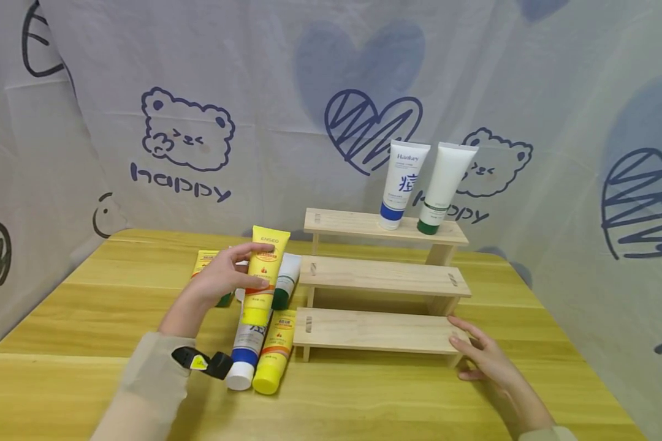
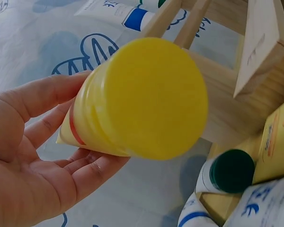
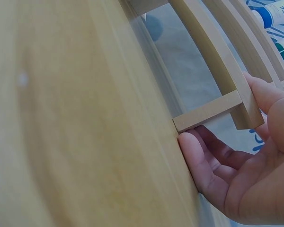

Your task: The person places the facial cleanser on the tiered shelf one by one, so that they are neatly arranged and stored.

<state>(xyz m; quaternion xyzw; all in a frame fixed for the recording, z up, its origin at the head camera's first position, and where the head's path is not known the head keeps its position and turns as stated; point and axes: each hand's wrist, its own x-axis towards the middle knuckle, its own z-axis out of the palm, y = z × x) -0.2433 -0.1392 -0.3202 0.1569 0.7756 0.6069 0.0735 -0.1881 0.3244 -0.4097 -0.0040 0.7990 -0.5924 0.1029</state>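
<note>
My left hand (image 1: 220, 275) holds a yellow squeeze tube (image 1: 266, 269) upright, cap down, thumb on one side and fingers on the other. Its round yellow cap (image 2: 158, 99) faces the left wrist camera. Below it lie a white tube with a blue band (image 1: 245, 355) and another yellow tube (image 1: 276, 358). My right hand (image 1: 488, 355) grips the right end of the lowest step of a three-step wooden display stand (image 1: 375, 331), its fingers beside the end leg (image 3: 208, 111).
On the top step stand a white tube with a blue cap (image 1: 404, 184) and a white tube with a green cap (image 1: 447, 187). A green-capped tube (image 1: 285, 282) lies left of the stand, and a yellow tube (image 1: 203, 260) lies behind my left hand. A printed cloth (image 1: 276, 159) hangs behind the table.
</note>
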